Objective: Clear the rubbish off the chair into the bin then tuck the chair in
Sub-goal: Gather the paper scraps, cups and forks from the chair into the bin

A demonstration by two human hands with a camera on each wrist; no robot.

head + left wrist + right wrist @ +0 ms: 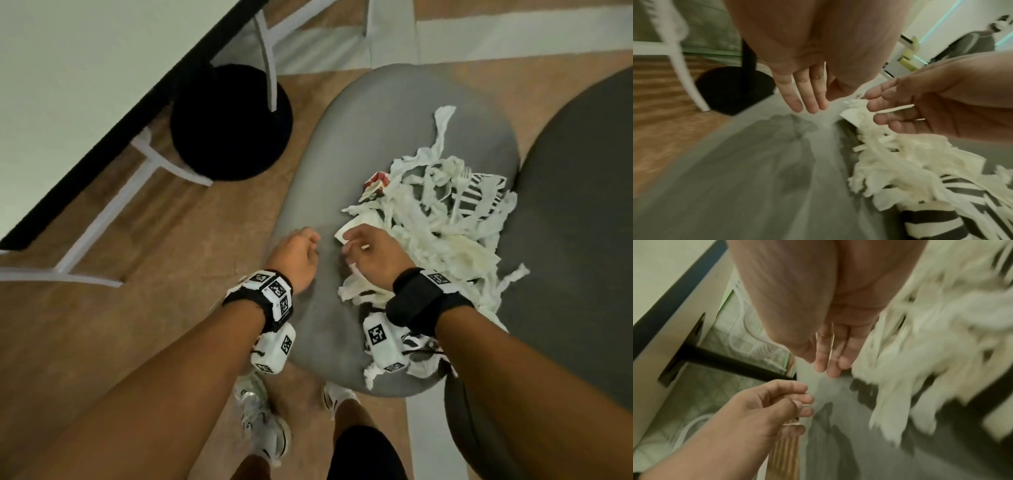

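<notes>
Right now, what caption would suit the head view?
Both hands, left and right, reach over a grey chair seat heaped with shredded paper rubbish.

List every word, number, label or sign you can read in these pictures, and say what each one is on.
No readable words or numbers in any view.
Wrist bands: black-and-white square code patterns only, no letters.
Red and white scrap in the rubbish pile on the chair: any print is too small and blurred to read.
Striped paper: black and white stripes, no text.
</notes>
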